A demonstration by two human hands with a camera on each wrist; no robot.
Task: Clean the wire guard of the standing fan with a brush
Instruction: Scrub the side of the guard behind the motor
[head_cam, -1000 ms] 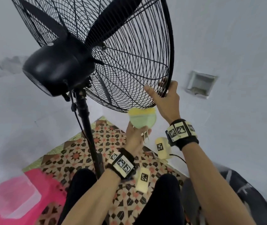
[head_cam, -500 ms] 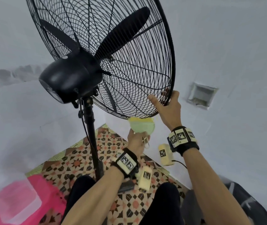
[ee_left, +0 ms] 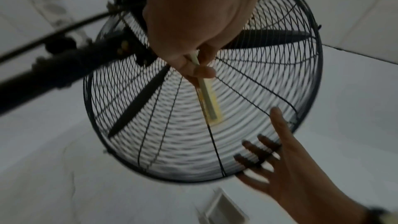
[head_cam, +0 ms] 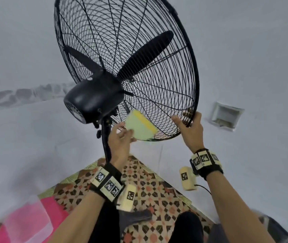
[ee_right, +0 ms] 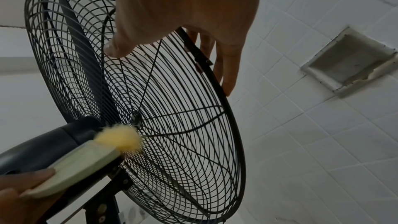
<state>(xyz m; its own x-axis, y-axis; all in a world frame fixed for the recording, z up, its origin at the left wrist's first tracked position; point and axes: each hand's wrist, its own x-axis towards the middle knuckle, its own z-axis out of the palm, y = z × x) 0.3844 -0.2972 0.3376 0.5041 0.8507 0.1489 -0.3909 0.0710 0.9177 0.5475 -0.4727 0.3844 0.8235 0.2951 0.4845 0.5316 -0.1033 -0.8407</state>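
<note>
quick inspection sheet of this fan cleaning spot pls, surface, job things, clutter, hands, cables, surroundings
surface: patterned tiled floor in orange, black and cream below the person.
job's things: black standing fan with round wire guard, tilted; pale green flat brush with yellow bristles against the guard's lower part near the black motor housing.
clutter: pink stool or tub, blurred, at lower left.
grippers: left hand grips the brush; right hand holds the guard's lower rim, thumb on the near side and fingers on the far side.
cables: thin black cable from the cream wrist unit.
surroundings: white tiled walls; recessed wall niche with a chipped edge.
</note>
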